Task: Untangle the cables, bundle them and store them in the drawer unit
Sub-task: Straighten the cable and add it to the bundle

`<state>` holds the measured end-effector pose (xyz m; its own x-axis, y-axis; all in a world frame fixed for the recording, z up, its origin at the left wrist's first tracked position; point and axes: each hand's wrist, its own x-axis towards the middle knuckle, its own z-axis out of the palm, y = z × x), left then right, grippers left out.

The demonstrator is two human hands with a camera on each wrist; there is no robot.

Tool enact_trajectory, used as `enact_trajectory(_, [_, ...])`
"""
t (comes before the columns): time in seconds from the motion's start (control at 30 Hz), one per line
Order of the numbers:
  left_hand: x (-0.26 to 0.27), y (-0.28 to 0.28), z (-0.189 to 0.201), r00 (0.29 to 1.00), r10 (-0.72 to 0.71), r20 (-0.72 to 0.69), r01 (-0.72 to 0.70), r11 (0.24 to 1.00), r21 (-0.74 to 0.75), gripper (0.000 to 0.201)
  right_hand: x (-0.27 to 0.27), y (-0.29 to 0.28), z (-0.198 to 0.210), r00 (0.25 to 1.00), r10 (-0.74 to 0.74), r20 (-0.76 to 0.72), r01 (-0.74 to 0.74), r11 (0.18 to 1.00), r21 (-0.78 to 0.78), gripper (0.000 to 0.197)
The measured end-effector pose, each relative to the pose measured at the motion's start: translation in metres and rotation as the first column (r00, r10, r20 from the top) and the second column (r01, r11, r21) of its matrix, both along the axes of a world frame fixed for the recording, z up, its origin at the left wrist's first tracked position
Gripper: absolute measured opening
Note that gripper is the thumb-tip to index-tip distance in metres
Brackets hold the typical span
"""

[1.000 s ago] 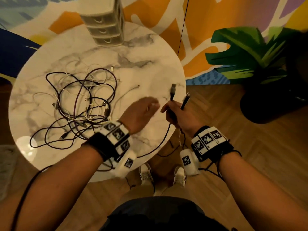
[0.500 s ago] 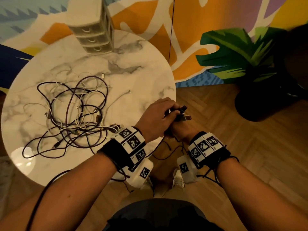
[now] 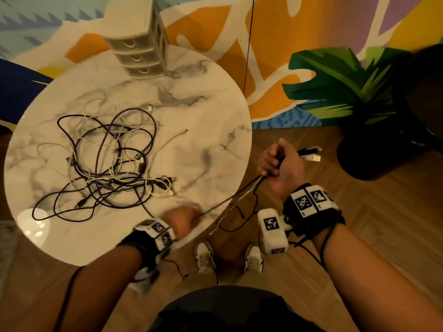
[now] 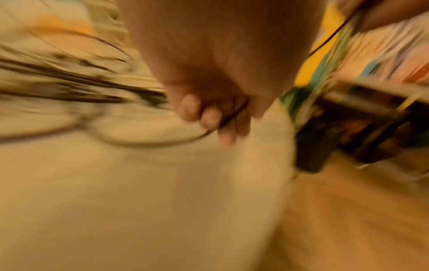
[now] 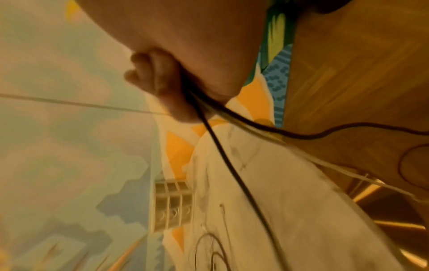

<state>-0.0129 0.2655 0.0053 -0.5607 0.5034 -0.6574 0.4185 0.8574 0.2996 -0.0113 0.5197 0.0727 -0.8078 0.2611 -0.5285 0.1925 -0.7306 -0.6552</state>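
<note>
A tangle of black, purple and white cables (image 3: 107,168) lies on the left half of the round marble table (image 3: 211,111). The cream drawer unit (image 3: 141,51) stands at the table's far edge, its three drawers closed; it shows too in the right wrist view (image 5: 171,205). My right hand (image 3: 278,161) is off the table's right edge and grips a black cable (image 3: 230,200), its plug ends (image 3: 309,154) sticking out to the right. My left hand (image 3: 185,220), blurred, grips the same cable at the near table edge. Its fingers (image 4: 209,117) curl round the cable. The cable runs taut between both hands.
A black plant pot (image 3: 374,154) with green leaves stands on the wooden floor to the right. My shoes (image 3: 203,257) are just below the table's near edge. A thin dark cord (image 3: 249,44) hangs down along the painted wall behind the table.
Half a second ago both hands were together at the plugs. My left hand has slid down and left along the black cable to the near table edge, drawing it taut.
</note>
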Motion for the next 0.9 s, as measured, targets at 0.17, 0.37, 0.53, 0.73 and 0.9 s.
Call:
enact_trajectory(0.17, [-0.043,-0.091,0.014,0.921,0.215,-0.326,-0.258,0.962,-0.092,0.038,0.005,0.028,-0.003,0.965,-0.258,0.045,0.248,0.957,0.153,0.045])
enact_trajectory(0.37, [-0.043,-0.033,0.072,0.799,0.393,-0.455,-0.366,0.918,0.151,0.059,0.013,0.017,-0.001,0.986,-0.035,0.162,-0.081,0.752,0.654,0.059])
enact_trajectory(0.53, [-0.012,0.059,0.103,0.822,-0.078,-0.564,0.094,0.996,0.0,0.053,0.025,-0.013,0.024,0.833,0.489,0.26,-0.5,0.463,0.732,0.065])
enact_trajectory(0.73, [0.013,0.098,0.102,0.855,-0.141,-0.498,0.166,0.986,0.005,0.043,0.036,-0.004,0.002,0.818,0.47,0.332,-0.572,0.61,0.548,0.045])
enact_trajectory(0.9, [0.018,0.111,0.09,0.936,-0.133,-0.327,0.145,0.989,0.011,0.041,0.042,0.009,0.002,0.947,0.296,0.124,-0.321,0.88,0.349,0.04])
